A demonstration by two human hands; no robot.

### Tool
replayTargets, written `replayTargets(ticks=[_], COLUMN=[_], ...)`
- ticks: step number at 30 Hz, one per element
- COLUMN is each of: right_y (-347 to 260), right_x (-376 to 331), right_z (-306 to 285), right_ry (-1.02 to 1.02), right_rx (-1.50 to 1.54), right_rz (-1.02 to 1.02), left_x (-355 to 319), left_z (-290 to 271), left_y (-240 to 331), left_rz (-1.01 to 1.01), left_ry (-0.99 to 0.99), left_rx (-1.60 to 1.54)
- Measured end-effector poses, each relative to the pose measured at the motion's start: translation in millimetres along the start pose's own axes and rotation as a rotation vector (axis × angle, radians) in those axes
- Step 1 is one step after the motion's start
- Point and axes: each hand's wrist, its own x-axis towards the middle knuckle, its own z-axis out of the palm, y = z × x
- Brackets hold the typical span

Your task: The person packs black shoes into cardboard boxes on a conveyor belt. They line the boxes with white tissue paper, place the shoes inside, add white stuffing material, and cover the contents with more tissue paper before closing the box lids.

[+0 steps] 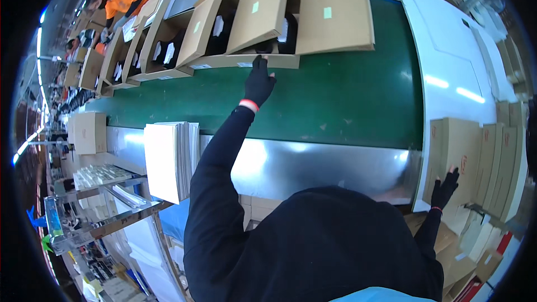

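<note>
In the head view, my left hand [259, 83], in a black fingerless glove with a red band at the wrist, reaches forward with fingers extended. Its fingertips are at the near wall [283, 62] of an open brown cardboard box. Dark contents with a white paper [284, 31] show inside that box. Beside it, a tilted cardboard lid [260, 11] with a pale green label stands up, and another lid [335, 17] leans to the right. At the right, my gloved right hand [444, 190] rests, fingers apart, against a closed cardboard box [461, 154].
Several open boxes [162, 50] line the far side of the green conveyor belt [347, 95]. A stack of white sheets [165, 159] stands left of me by the metal ledge [313, 168]. More boxes [506, 162] stand at right. A person in orange [124, 0] works far left.
</note>
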Motion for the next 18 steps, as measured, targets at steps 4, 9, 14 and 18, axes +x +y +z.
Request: replayTargets(ticks=[4, 9, 14, 18], right_y=[8, 27, 49, -29], right_x=[31, 47, 84, 110], right_z=[7, 29, 39, -3], right_ry=[-0.005, 0.012, -0.094, -0.215], right_rx=[-0.037, -0.042, 0.166, 0.759], right_rz=[0.034, 0.066, 0.191, 0.153], left_x=[58, 61, -53, -159], left_z=[22, 26, -27, -84], left_y=[-41, -16, 73, 113], left_rz=[0.071, 0.266, 0.265, 0.137], left_ry=[-0.112, -0.117, -0.392, -0.653], left_rx=[0.207, 0.132, -0.031, -0.155])
